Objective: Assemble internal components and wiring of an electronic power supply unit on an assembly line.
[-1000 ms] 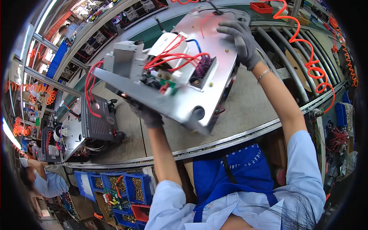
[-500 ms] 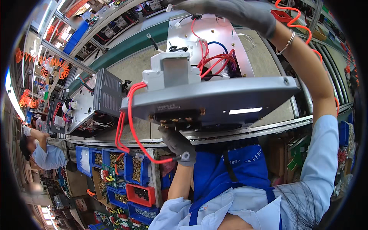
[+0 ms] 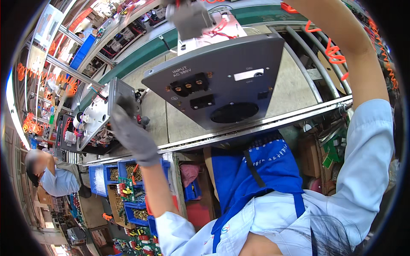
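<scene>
A dark grey metal panel (image 3: pixel 230 91) stands tilted in front of me, its outer face turned toward me. On it are a terminal block (image 3: pixel 188 86), a white switch label and a round black opening (image 3: pixel 234 112). Behind its top edge, a grey block-shaped part (image 3: pixel 188 21) is blurred, with red wires (image 3: pixel 218 29) and a white plate beside it. My left hand (image 3: pixel 133 134), in a grey glove, is at the vented panel of a second unit (image 3: pixel 96 121), its fingers stretched out and slightly smeared; contact is unclear. My right forearm (image 3: pixel 337 30) runs past the upper edge, hiding the hand.
Metal rollers (image 3: pixel 299 64) and a rail (image 3: pixel 256 128) border the bench. Blue bins (image 3: pixel 99 179) of brass fasteners and circuit boards (image 3: pixel 143 239) lie below left. Orange coiled hoses (image 3: pixel 335 53) hang on both sides. A person (image 3: pixel 55 175) sits at far left.
My left hand has moved from below the panel leftward to the second unit. The panel's face has swung up into view. Red cables no longer hang before it. My right hand has left the picture.
</scene>
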`<action>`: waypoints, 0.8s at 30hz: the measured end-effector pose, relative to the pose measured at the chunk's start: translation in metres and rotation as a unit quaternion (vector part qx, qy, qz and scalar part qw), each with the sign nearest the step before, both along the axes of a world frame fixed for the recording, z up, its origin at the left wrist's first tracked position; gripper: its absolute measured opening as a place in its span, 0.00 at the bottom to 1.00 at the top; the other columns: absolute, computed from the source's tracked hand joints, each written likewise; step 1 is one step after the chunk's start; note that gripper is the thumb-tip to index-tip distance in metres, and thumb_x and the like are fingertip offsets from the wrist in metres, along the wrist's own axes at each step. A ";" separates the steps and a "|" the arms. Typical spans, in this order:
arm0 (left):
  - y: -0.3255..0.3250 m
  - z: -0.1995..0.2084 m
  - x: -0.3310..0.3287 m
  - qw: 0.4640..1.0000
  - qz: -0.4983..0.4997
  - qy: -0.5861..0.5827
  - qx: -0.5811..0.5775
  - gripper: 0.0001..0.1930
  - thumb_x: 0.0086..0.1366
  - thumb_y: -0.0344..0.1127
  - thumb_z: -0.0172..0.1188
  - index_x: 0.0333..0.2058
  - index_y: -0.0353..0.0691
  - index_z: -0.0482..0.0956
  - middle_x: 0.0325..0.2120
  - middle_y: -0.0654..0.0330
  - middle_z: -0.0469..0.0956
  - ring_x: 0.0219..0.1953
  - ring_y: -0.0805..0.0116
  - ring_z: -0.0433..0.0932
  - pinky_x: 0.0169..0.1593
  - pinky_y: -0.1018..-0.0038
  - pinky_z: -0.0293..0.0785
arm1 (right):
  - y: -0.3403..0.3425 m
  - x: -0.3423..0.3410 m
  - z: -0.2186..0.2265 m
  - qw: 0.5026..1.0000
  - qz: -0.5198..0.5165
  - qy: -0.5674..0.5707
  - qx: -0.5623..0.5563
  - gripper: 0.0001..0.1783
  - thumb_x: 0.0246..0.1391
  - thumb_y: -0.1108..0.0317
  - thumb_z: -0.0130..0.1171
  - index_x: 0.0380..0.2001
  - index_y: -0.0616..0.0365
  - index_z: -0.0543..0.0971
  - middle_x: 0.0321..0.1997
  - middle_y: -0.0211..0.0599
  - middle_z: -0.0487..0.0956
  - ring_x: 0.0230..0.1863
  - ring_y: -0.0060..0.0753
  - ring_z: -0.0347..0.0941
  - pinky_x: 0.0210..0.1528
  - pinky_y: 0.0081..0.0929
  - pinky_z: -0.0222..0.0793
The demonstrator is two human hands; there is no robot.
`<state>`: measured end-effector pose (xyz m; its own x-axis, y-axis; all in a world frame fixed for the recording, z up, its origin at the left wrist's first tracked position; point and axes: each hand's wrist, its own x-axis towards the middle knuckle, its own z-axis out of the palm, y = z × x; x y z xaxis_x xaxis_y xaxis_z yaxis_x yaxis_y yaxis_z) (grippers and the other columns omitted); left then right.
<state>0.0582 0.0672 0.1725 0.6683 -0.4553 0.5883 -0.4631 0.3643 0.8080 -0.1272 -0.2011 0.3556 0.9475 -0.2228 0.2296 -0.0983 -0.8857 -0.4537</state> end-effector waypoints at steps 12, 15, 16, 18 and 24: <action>-0.192 0.105 -0.098 0.816 -0.379 -0.245 0.360 0.28 0.62 0.52 0.62 0.54 0.42 0.72 0.44 0.63 0.75 0.41 0.72 0.75 0.47 0.72 0.73 | 0.017 -0.085 -0.014 0.892 -0.344 -0.279 -0.095 0.20 0.50 0.50 0.59 0.26 0.59 0.84 0.25 0.39 0.81 0.28 0.35 0.79 0.34 0.31 0.73; -0.210 0.092 -0.111 0.797 -0.519 -0.117 0.287 0.20 0.65 0.38 0.60 0.54 0.40 0.70 0.45 0.59 0.75 0.48 0.68 0.76 0.50 0.70 0.77 | -0.044 -0.060 -0.007 0.903 -0.350 -0.244 -0.040 0.22 0.49 0.46 0.62 0.35 0.53 0.83 0.33 0.34 0.82 0.33 0.33 0.78 0.37 0.30 0.73; -0.207 0.091 -0.107 0.789 -0.538 -0.114 0.273 0.20 0.66 0.37 0.58 0.54 0.39 0.70 0.46 0.57 0.76 0.50 0.65 0.76 0.53 0.66 0.76 | -0.069 -0.056 -0.009 0.934 -0.271 -0.232 0.011 0.26 0.46 0.42 0.65 0.43 0.48 0.83 0.40 0.31 0.81 0.38 0.33 0.77 0.38 0.29 0.72; -0.202 0.086 -0.075 0.778 -0.570 -0.018 0.262 0.21 0.68 0.38 0.55 0.56 0.36 0.69 0.51 0.50 0.75 0.53 0.59 0.75 0.59 0.60 0.70 | -0.033 -0.076 -0.019 0.938 -0.146 -0.266 0.165 0.32 0.38 0.40 0.70 0.40 0.53 0.83 0.40 0.32 0.82 0.34 0.28 0.76 0.36 0.31 0.74; -0.196 0.095 -0.079 0.706 -0.638 -0.080 0.298 0.21 0.67 0.43 0.56 0.51 0.35 0.70 0.41 0.52 0.77 0.49 0.60 0.76 0.61 0.52 0.66 | -0.030 -0.091 -0.054 0.924 -0.089 -0.284 0.242 0.32 0.39 0.44 0.71 0.38 0.60 0.82 0.38 0.36 0.82 0.36 0.30 0.80 0.37 0.31 0.79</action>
<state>-0.0204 -0.1292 0.2676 -0.5621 -0.8249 0.0604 -0.1682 0.1855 0.9681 -0.2182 -0.2316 0.3018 0.6430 -0.5695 0.5121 0.1535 -0.5593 -0.8146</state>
